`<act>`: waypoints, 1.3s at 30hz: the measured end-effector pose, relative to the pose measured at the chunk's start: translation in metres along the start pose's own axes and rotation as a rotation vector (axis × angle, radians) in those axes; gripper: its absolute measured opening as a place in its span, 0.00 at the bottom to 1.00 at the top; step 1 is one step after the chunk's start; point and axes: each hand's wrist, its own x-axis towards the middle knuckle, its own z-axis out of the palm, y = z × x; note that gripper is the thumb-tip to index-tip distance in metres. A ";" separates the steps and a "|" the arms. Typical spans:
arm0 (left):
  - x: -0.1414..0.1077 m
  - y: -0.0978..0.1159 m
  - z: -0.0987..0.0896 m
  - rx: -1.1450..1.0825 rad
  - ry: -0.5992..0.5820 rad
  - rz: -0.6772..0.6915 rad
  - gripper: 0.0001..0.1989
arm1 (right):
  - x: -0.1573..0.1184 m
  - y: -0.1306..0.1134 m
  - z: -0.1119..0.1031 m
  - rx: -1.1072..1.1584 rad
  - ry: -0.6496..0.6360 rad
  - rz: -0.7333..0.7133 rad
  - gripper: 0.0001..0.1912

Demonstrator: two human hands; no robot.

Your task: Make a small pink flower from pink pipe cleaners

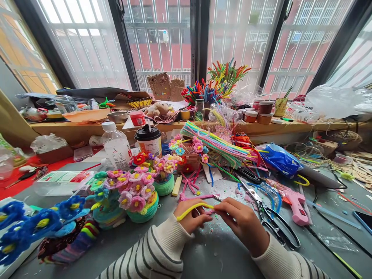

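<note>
A yellow pipe cleaner arches across the back of my left hand to the fingertips of my right hand. My right thumb and index finger pinch its end. The left fingers are curled closed beside that end, and the grip inside them is partly hidden. A bit of pink fuzzy stem shows by the left fingertips. Just beyond the left hand lies a pink pipe cleaner on the grey table. Large scissors lie open to the right of my right hand.
Fuzzy flower pots crowd the left, with blue flowers nearer. Behind stand a water bottle and a lidded cup. A pipe-cleaner bundle, a blue package and a pink glue gun with a cord lie right.
</note>
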 end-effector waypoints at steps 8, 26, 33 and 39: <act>0.012 0.006 -0.012 0.809 0.282 0.224 0.12 | -0.002 0.035 -0.013 -0.392 0.147 0.333 0.09; 0.037 0.019 0.001 1.198 0.020 0.049 0.16 | -0.006 0.031 -0.001 -0.355 -0.028 0.467 0.11; 0.036 0.018 -0.001 1.234 0.018 0.012 0.16 | -0.012 0.040 -0.016 -0.427 0.077 0.393 0.11; 0.036 0.020 0.000 1.266 0.028 -0.010 0.16 | -0.066 0.070 -0.061 -0.695 0.340 0.513 0.15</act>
